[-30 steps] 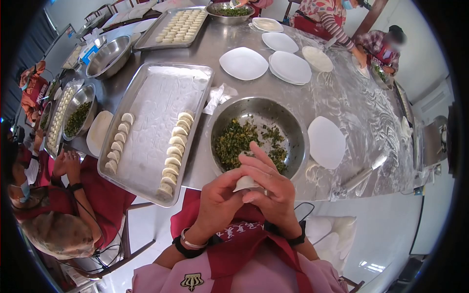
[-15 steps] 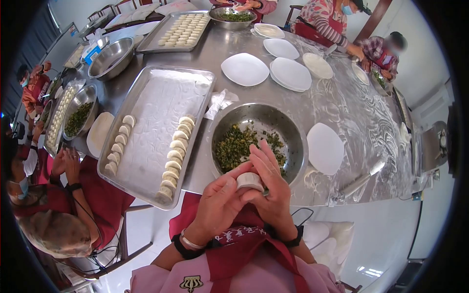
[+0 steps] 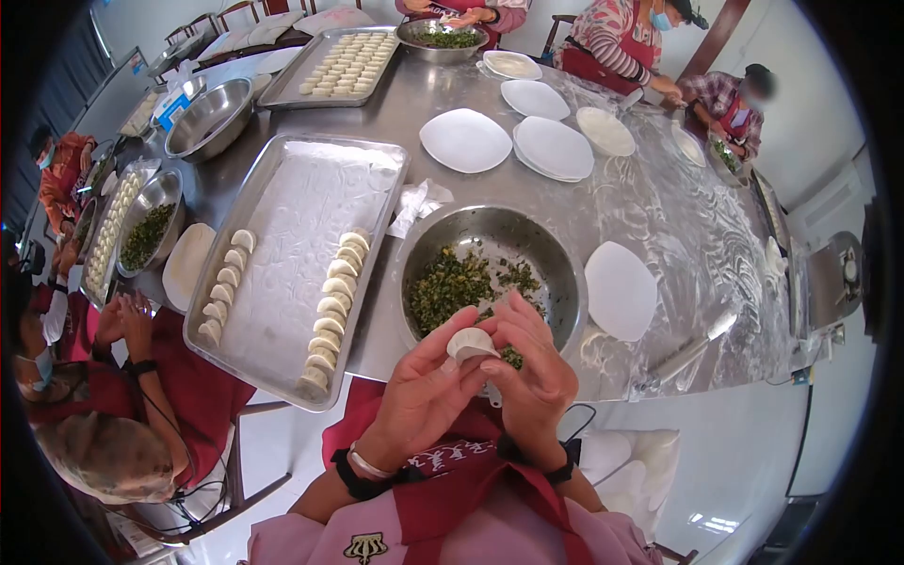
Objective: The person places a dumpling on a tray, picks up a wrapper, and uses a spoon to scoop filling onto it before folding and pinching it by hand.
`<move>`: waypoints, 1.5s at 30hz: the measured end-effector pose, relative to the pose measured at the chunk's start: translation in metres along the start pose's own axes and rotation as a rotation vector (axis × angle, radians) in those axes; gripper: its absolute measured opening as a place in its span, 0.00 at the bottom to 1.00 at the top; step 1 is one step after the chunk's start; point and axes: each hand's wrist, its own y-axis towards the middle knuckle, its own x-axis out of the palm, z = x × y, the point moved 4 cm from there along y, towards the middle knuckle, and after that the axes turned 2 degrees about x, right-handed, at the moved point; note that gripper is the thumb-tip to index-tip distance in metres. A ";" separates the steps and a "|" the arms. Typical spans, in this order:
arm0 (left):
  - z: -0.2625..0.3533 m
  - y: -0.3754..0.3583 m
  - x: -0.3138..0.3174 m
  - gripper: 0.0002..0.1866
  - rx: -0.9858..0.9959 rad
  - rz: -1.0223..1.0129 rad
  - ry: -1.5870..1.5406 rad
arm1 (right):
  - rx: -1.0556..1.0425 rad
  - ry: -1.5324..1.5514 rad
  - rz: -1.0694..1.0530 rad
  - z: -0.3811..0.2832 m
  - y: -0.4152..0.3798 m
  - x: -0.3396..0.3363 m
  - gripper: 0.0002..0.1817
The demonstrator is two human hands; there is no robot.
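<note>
Dumpling [image 3: 471, 345], one, white and folded: between my two hands, in line with the near edge of the filling bowl as I look down.
Left hand [image 3: 414, 391], mine: fingers and thumb clamped on the dumpling from the left; bangle and black band at the wrist.
Right hand [image 3: 537, 386], mine: close together with the left, fingers bent, thumb at the dumpling's near edge; whether it grips I cannot tell.
Filling bowl [image 3: 563, 259], steel: just beyond my hands, holding chopped green filling [image 3: 447, 282], most of it to the left.
Tray [image 3: 292, 217], steel, floured: left of the bowl, bearing a left row of dumplings [image 3: 226, 287] and a longer right row of dumplings [image 3: 331, 306].
Crumpled tissue [image 3: 417, 205], white: between tray and bowl, toward the far side.
Square plate [image 3: 621, 292], white: just right of the bowl.
Further plates [image 3: 466, 141], white: on the far side.
Steel table [image 3: 692, 254]: beneath all these, streaked with flour at right.
Co-worker's hands [image 3: 132, 320]: near left, beyond the tray, brought together
</note>
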 end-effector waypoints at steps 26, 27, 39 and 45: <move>-0.001 0.002 0.004 0.36 -0.052 -0.131 -0.088 | 0.006 0.120 -0.031 0.005 0.007 -0.002 0.12; -0.001 0.001 0.004 0.36 -0.056 -0.144 -0.088 | -0.036 0.117 -0.053 0.008 0.005 -0.003 0.11; 0.004 -0.005 0.003 0.34 -0.101 -0.087 0.044 | 0.015 0.036 -0.218 -0.006 0.018 -0.005 0.11; -0.001 -0.007 0.000 0.28 -0.177 -0.026 0.080 | -0.107 0.077 -0.363 0.009 0.012 -0.005 0.11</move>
